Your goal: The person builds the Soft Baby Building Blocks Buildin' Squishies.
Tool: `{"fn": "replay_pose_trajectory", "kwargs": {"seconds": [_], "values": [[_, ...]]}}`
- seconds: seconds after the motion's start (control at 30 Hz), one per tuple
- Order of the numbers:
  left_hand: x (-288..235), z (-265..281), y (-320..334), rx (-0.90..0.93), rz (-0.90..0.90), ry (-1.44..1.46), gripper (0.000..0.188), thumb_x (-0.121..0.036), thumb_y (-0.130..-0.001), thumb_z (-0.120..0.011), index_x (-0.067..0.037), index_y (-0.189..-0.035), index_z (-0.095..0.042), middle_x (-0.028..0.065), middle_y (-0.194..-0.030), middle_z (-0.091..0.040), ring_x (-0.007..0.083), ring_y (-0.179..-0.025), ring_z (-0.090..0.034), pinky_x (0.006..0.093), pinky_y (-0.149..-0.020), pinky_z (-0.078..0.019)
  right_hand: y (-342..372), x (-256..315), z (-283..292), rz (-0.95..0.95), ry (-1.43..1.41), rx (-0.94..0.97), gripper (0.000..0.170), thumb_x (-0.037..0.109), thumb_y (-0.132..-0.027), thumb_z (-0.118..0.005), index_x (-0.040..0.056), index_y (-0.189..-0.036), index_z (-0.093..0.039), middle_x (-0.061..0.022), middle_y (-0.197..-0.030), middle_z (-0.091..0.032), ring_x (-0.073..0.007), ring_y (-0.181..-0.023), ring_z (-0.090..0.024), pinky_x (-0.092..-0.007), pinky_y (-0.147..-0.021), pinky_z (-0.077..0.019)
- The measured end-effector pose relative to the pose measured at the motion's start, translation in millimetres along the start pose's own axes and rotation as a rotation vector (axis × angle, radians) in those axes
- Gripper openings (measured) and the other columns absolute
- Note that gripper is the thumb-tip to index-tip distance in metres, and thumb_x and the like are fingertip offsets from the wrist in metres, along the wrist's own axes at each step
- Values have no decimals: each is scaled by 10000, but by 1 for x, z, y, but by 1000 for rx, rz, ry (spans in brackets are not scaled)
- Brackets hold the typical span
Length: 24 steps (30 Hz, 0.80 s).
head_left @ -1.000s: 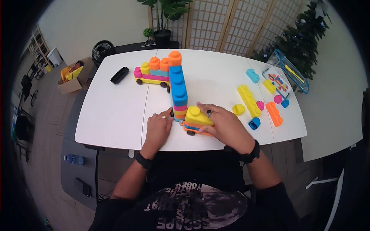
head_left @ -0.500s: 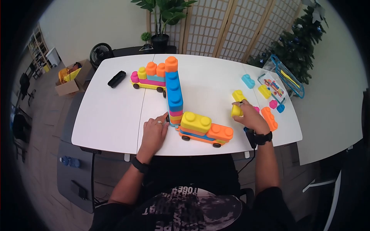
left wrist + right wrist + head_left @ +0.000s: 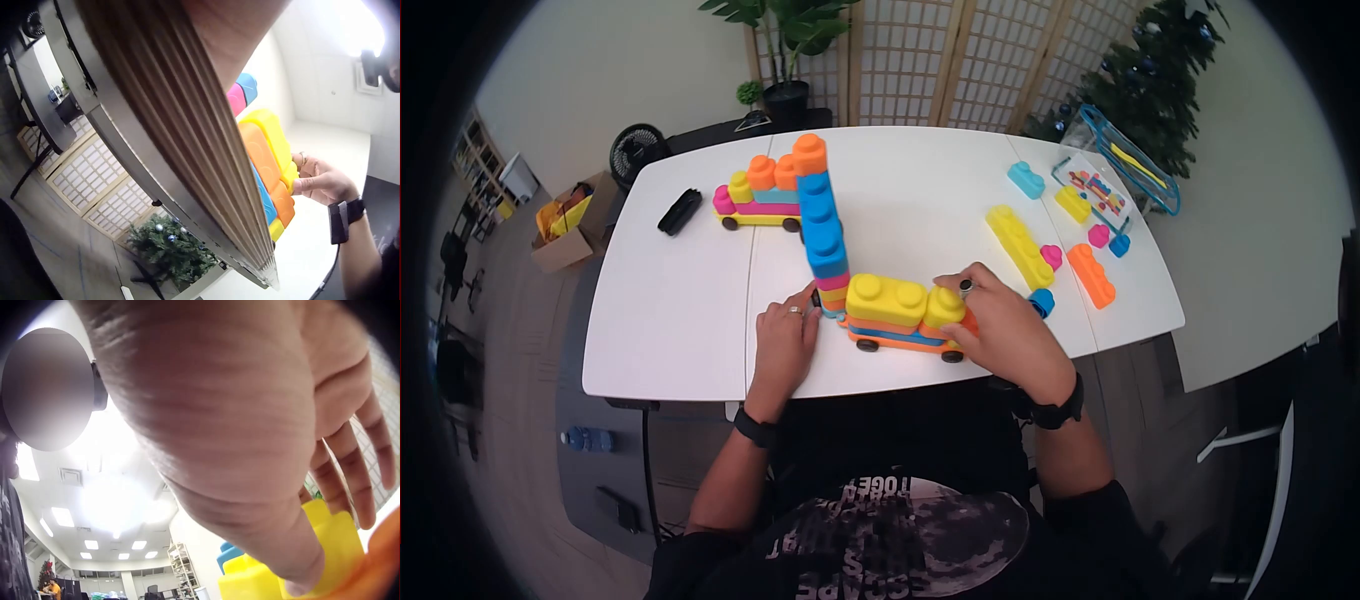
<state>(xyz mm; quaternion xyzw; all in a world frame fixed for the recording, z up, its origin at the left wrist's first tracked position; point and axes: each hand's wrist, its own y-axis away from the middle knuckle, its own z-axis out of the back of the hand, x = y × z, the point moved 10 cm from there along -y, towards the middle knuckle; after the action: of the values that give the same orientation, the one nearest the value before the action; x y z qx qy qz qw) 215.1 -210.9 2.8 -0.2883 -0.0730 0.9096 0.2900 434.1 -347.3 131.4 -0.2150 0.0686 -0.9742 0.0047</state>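
In the head view my right hand (image 3: 1012,335) pinches a small yellow block (image 3: 943,306) between thumb and fingers. That block sits over the right end of an orange wheeled toy car (image 3: 902,341), beside a larger yellow block (image 3: 884,297). The right wrist view shows the thumb pressed against a yellow block (image 3: 334,547). My left hand (image 3: 785,345) rests on the table, its fingertips at the base of a tall block tower (image 3: 825,238) topped in orange. Behind the tower stands a yellow wheeled car (image 3: 762,221) carrying pink, yellow, orange and light blue blocks.
Loose blocks lie on the right: a long yellow block (image 3: 1020,247), an orange block (image 3: 1091,275), a blue block (image 3: 1041,302) and a light blue block (image 3: 1026,180). A clear blue-edged bag (image 3: 1135,165) stands behind them. A black case (image 3: 680,212) lies at the left.
My right hand went from the orange car to the loose blocks, took the small yellow block and brought it back to the car's right end. My left hand keeps its place by the tower.
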Motion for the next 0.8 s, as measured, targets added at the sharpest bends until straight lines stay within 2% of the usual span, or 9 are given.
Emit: {"fn": "replay_pose_trajectory", "kwargs": {"seconds": [0.13,0.2,0.23,0.37,0.47,0.53,0.67,0.73,0.8], "values": [[-1,-1,-1,-29,-35,-17,440,-179,-1087,-621,-67,-1513,-625,133,-1279,-740,324,-1060,-641,459,-1000,-453,7,-12,-11,-54,-187,-74,546,66,-925,-756,53,-1463,-663,-175,-1213,-614,-370,-1025,-705,-431,-941,-587],[-9,3,-1,-36,-47,6,382,-145,-1091,-603,-24,-1452,-635,207,-1209,-731,392,-1046,-635,503,-960,-468,9,-12,-12,-62,-213,-101,588,17,-920,-727,75,-1497,-633,-184,-1228,-610,-392,-1014,-709,-463,-925,-594],[-10,4,-1,-36,-48,2,379,-143,-1093,-597,-23,-1450,-635,209,-1205,-730,393,-1043,-635,504,-958,-467,10,-12,-15,-57,-179,-87,760,-20,-910,-718,144,-1624,-517,-179,-1206,-621,-380,-1049,-699,-458,-922,-593],[-15,6,1,-62,-84,-10,374,-110,-1092,-566,-11,-1446,-634,214,-1207,-724,397,-1044,-626,509,-951,-465,14,-18,-35,-60,-12,-116,1043,-47,-886,-743,216,-1764,-245,-177,-1252,-657,-353,-1151,-669,-437,-941,-584],[-19,7,1,-48,-75,-9,392,-90,-1072,-569,10,-1446,-630,216,-1222,-722,400,-1058,-622,508,-966,-464,21,-19,-40,-46,22,-188,1043,14,-891,-795,182,-1761,-245,-186,-1284,-669,-364,-1159,-668,-457,-982,-567],[-20,6,4,-44,-81,-25,408,-81,-1057,-573,29,-1446,-624,219,-1238,-718,404,-1068,-620,506,-982,-464,31,-8,-18,94,-73,-356,990,120,-923,-811,154,-1752,-271,-188,-1258,-687,-371,-1162,-668,-478,-1004,-551],[-17,1,6,-19,-76,-51,458,-81,-1039,-573,73,-1470,-584,239,-1337,-679,410,-1132,-602,504,-1049,-452,51,-36,32,27,13,-425,774,344,-992,-783,92,-1655,-473,-186,-1197,-714,-377,-1172,-669,-499,-1025,-525],[-14,0,5,-21,-70,-38,469,-81,-1039,-571,71,-1483,-571,245,-1373,-660,409,-1154,-593,504,-1064,-446,64,-91,45,-213,72,-461,567,393,-1031,-730,42,-1471,-665,-188,-1170,-722,-378,-1141,-687,-483,-969,-548],[-9,-4,5,-14,-54,-39,441,-106,-1071,-560,66,-1477,-564,246,-1405,-630,415,-1206,-578,512,-1094,-430,80,-145,54,-512,162,-371,458,365,-1036,-732,32,-1350,-737,-191,-1143,-730,-377,-1106,-706,-484,-919,-567]]}}
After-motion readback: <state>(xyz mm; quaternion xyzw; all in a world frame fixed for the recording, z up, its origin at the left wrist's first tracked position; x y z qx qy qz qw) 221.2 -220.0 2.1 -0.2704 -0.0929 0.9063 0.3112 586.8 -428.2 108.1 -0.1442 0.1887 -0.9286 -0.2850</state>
